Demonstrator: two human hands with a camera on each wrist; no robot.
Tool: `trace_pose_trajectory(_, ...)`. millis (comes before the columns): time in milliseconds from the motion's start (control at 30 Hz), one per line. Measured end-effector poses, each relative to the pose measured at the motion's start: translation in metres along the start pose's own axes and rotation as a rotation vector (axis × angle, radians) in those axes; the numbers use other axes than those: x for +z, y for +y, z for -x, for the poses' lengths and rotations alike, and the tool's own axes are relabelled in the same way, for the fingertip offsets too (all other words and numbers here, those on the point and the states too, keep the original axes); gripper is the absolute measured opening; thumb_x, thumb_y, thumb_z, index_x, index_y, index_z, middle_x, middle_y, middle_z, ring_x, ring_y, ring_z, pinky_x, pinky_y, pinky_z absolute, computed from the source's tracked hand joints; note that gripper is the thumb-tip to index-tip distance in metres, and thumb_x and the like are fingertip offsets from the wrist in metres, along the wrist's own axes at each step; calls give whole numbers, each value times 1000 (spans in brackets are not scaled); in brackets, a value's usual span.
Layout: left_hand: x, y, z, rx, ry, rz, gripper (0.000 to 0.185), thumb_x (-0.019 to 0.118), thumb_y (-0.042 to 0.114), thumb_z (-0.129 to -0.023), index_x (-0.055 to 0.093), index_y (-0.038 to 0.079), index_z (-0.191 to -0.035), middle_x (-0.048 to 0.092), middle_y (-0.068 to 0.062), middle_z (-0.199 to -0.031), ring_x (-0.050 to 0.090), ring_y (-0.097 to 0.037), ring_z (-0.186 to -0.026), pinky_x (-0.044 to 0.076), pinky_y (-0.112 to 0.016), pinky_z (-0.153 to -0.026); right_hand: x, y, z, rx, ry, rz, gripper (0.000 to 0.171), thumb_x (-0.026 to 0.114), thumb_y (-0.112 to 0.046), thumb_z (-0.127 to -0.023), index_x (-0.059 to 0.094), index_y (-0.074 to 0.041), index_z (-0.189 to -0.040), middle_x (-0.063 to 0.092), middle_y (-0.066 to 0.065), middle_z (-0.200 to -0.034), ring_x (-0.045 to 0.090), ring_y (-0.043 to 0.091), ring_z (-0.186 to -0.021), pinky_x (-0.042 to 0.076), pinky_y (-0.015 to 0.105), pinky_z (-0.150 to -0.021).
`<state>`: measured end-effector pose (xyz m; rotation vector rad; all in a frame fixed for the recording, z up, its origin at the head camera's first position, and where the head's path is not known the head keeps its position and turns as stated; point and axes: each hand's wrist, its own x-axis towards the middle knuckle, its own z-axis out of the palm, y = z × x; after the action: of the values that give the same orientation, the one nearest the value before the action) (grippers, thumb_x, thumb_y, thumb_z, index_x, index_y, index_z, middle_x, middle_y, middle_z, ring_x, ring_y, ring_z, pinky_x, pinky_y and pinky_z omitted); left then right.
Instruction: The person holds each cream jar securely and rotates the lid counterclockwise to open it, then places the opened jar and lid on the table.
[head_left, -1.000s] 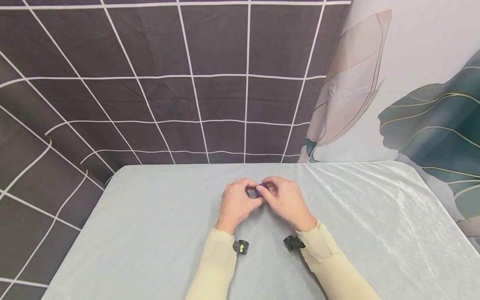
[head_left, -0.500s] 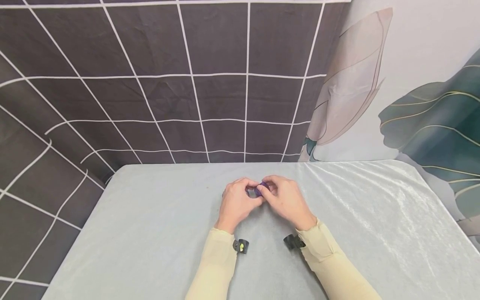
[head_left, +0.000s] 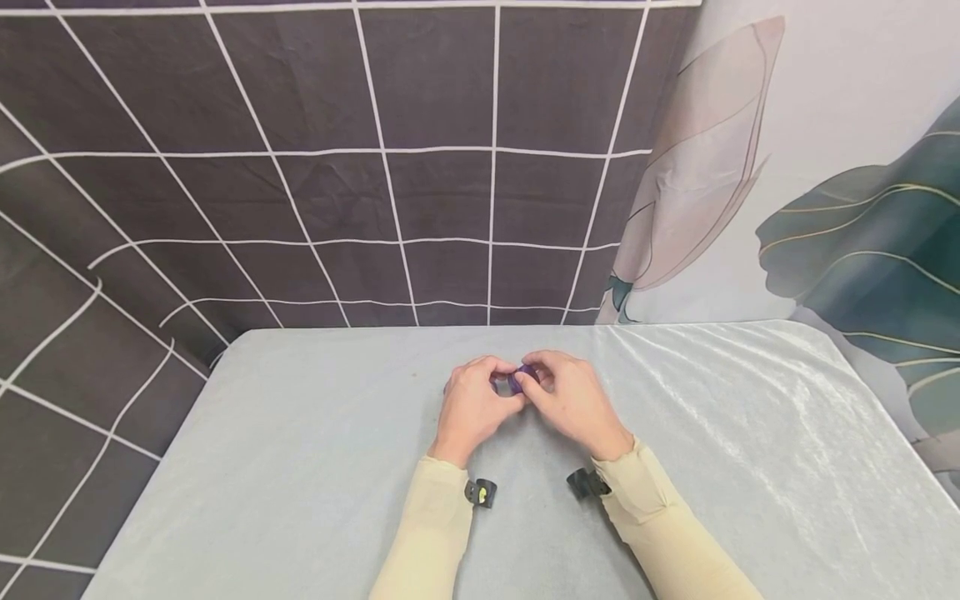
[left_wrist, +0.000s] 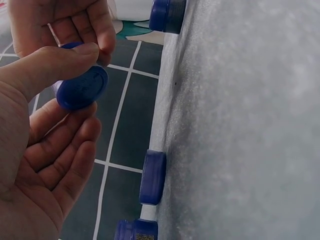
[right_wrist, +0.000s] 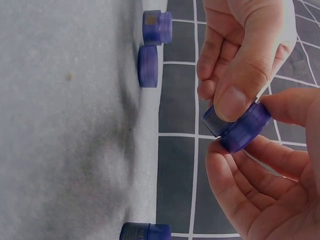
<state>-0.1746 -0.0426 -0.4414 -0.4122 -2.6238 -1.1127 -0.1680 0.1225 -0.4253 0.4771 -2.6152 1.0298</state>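
Between both hands is a small purple-blue jar [right_wrist: 215, 121] with its round lid [right_wrist: 246, 127] against it, clear of the table. My left hand [head_left: 474, 406] pinches the jar's body between thumb and fingers; its flat round base [left_wrist: 82, 89] shows in the left wrist view. My right hand [head_left: 573, 396] grips the lid, thumb on one side and fingers on the other. How far the lid is threaded on cannot be made out. In the head view only a purple bit of the lid [head_left: 522, 381] peeks out between the fingertips.
On the grey cloth-covered table [head_left: 300, 467], a lidless jar [right_wrist: 156, 27] stands beside a loose lid [right_wrist: 148, 66], both on the left side. Another jar [right_wrist: 145, 232], lid on, stands to the right. A dark checked curtain [head_left: 435, 200] hangs behind the table.
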Motion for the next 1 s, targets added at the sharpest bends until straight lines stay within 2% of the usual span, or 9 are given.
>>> trace_pose_trajectory(533,-2,1,0,1,-6,-1,31,86,29,-73,76,15,-99,75,3,-97,69,-17,-91,50,-37,-87,0,1,0,-38,-3,4,27,68,-23,-92,72,-3,-109,71,4,-93,64,18,-77,52,36,-73)
trace_pose_trajectory(1000,-1,1,0,-7,-7,6,31,85,29,-73,76,15,-99,75,2,-97,70,-19,-92,51,-38,-87,1,1,0,-36,-1,-6,26,70,-20,-91,72,-2,-109,72,7,-97,67,18,-81,54,38,-75)
